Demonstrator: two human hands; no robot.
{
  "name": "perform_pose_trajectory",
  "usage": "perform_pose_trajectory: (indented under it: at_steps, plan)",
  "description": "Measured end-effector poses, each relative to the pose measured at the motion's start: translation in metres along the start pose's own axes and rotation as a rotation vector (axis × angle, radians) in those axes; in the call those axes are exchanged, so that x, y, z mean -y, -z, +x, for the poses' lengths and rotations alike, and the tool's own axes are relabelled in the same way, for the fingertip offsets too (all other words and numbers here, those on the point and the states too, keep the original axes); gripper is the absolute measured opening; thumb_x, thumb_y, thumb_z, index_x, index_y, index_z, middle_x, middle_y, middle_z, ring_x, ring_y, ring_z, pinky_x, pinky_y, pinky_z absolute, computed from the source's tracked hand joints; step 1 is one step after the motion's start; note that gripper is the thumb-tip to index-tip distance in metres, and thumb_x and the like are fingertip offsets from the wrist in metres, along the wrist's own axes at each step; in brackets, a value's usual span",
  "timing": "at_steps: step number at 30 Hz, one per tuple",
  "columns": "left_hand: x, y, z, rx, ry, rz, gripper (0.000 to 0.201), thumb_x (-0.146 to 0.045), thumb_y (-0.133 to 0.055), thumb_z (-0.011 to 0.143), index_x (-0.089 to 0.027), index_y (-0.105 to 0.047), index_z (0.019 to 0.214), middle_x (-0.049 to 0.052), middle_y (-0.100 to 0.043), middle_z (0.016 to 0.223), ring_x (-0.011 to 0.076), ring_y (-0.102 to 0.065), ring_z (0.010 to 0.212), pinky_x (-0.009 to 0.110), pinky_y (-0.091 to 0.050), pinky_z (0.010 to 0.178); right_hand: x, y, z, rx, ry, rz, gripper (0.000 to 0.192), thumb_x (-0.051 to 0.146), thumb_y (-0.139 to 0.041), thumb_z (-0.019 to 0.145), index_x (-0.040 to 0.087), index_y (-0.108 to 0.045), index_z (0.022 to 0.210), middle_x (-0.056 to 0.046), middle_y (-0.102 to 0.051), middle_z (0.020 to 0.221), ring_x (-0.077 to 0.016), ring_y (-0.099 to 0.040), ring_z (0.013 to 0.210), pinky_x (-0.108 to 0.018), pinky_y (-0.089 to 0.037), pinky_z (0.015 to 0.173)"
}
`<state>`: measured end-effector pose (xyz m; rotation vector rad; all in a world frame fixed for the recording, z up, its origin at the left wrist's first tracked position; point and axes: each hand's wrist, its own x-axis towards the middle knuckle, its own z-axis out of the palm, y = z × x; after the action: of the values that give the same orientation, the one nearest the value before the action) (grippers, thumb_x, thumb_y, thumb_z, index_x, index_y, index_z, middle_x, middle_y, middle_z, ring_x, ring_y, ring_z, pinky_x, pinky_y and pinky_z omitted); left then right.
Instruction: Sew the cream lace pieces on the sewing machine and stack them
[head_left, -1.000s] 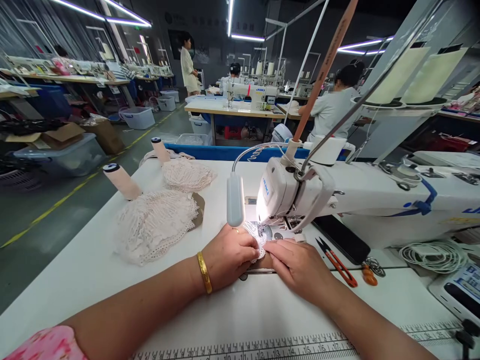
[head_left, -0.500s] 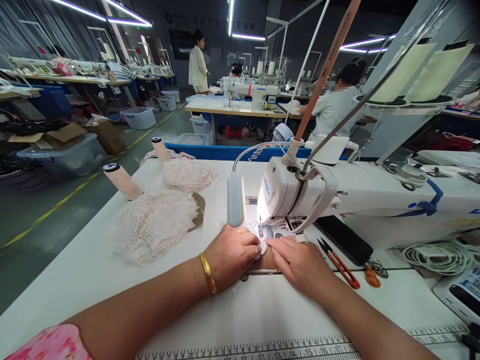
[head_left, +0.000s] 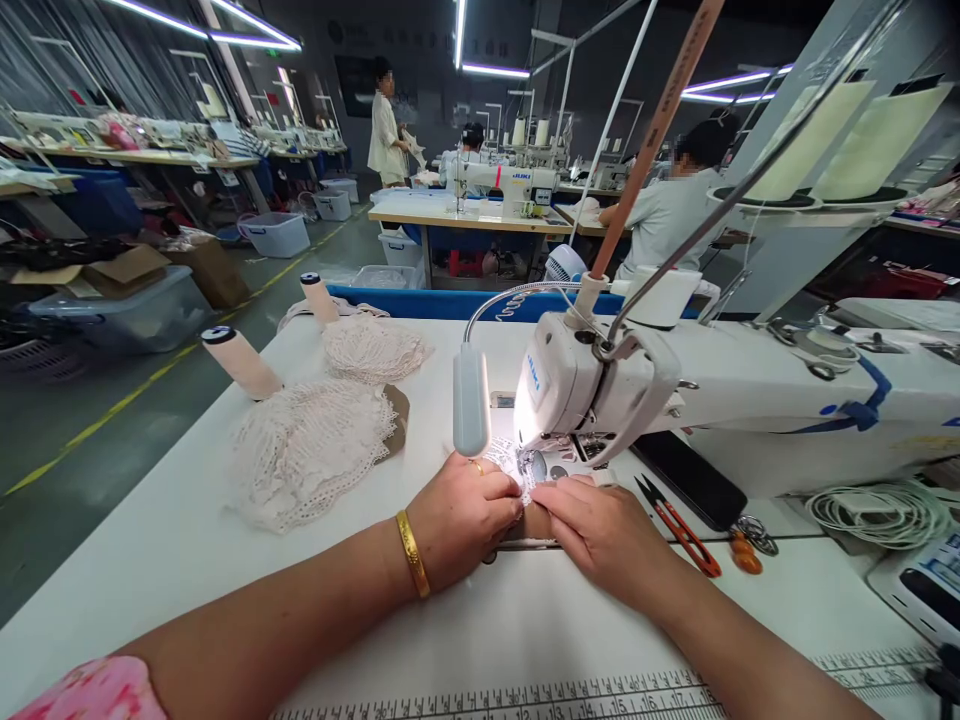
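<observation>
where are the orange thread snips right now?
In the head view, the orange thread snips lie on the table just right of the right hand, in front of the sewing machine, beside a black phone.

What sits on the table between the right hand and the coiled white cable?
In the head view, red-handled thread snips lie just beside the right hand; then a small orange piece with metal rings, then bare table up to the coiled cable.

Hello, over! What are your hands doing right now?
Left hand and right hand both pinching lace piece under sewing machine head. Thread snips beside right hand, clear. Over.
</observation>
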<state>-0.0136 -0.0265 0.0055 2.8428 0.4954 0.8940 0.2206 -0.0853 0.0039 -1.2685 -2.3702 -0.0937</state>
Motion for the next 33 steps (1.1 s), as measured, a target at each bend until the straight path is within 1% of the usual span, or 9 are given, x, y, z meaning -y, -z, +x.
perform_pose_trajectory:
  at_steps: [7,12,16,19,24,27,30,31,33]
  plan:
    - [0.004,0.0,0.002,0.024,0.005,0.045,0.021,-0.01,-0.055,0.102,-0.017,-0.073,0.095,0.004,-0.077,0.105,0.0205,-0.068,0.088,0.042,-0.038,0.086,-0.001,-0.002,0.002,-0.001,-0.01,-0.014,0.033,0.005,-0.046,0.093,0.022,-0.069,0.107,-0.002,-0.069,0.079,-0.0203,-0.061,0.071,-0.033,-0.034,0.061]
    - [0.009,0.001,0.005,0.033,0.004,0.085,0.021,-0.009,-0.056,0.101,-0.018,-0.074,0.094,0.004,-0.077,0.103,0.0211,-0.069,0.086,0.043,-0.04,0.084,-0.002,-0.004,0.004,0.007,-0.04,-0.006,0.034,0.005,-0.045,0.094,0.022,-0.071,0.108,-0.003,-0.071,0.08,-0.0219,-0.066,0.078,-0.032,-0.038,0.063]
    - [0.014,0.001,0.006,0.044,0.012,0.107,0.022,-0.011,-0.057,0.102,-0.019,-0.075,0.093,0.004,-0.077,0.102,0.0215,-0.069,0.086,0.043,-0.042,0.087,-0.002,-0.005,0.007,0.023,-0.09,0.011,0.035,0.007,-0.046,0.095,0.025,-0.071,0.112,-0.004,-0.074,0.087,-0.023,-0.069,0.086,-0.032,-0.042,0.064]
    - [0.018,-0.001,0.008,0.055,0.033,0.125,0.023,-0.012,-0.056,0.102,-0.019,-0.076,0.094,0.004,-0.078,0.104,0.0225,-0.07,0.089,0.045,-0.042,0.09,-0.001,-0.006,0.007,0.02,-0.113,0.015,0.034,0.009,-0.046,0.097,0.025,-0.071,0.113,-0.004,-0.075,0.09,-0.0239,-0.071,0.09,-0.032,-0.044,0.065]
    - [0.018,0.001,0.009,0.08,0.075,0.143,0.023,-0.014,-0.054,0.103,-0.019,-0.074,0.092,0.006,-0.077,0.105,0.0237,-0.071,0.094,0.045,-0.042,0.095,-0.002,-0.008,0.006,-0.005,-0.132,0.015,0.033,0.011,-0.045,0.098,0.023,-0.072,0.112,-0.005,-0.076,0.092,-0.0238,-0.071,0.088,-0.033,-0.045,0.062]
    - [0.016,0.007,0.009,0.106,0.113,0.095,0.017,-0.024,-0.058,0.103,-0.02,-0.074,0.097,0.007,-0.075,0.107,0.0239,-0.07,0.097,0.043,-0.044,0.097,-0.002,-0.009,0.005,-0.029,-0.119,0.009,0.032,0.012,-0.044,0.099,0.023,-0.072,0.11,-0.006,-0.074,0.091,-0.023,-0.07,0.082,-0.033,-0.044,0.06]
    - [0.016,0.015,0.01,0.098,0.18,0.071,0.02,-0.03,-0.055,0.106,-0.021,-0.073,0.102,0.007,-0.073,0.106,0.0251,-0.067,0.098,0.042,-0.046,0.098,0.005,-0.007,0.006,-0.063,-0.072,0.033,0.03,0.014,-0.043,0.103,0.021,-0.071,0.113,-0.006,-0.071,0.087,-0.0227,-0.067,0.079,-0.034,-0.045,0.061]
    - [0.017,0.017,0.011,0.088,0.21,0.082,0.022,-0.03,-0.052,0.106,-0.021,-0.072,0.102,0.007,-0.073,0.104,0.0255,-0.066,0.099,0.042,-0.047,0.098,0.009,-0.005,0.007,-0.07,-0.038,0.062,0.029,0.015,-0.043,0.104,0.02,-0.069,0.116,-0.007,-0.072,0.092,-0.0231,-0.067,0.083,-0.034,-0.047,0.064]
    - [0.019,0.022,0.011,0.075,0.256,0.122,0.026,-0.027,-0.048,0.107,-0.021,-0.071,0.097,0.007,-0.071,0.097,0.0261,-0.065,0.096,0.041,-0.047,0.095,0.017,-0.002,0.01,-0.07,0.061,0.136,0.028,0.019,-0.046,0.107,0.02,-0.065,0.128,-0.01,-0.073,0.114,-0.0255,-0.067,0.103,-0.035,-0.052,0.077]
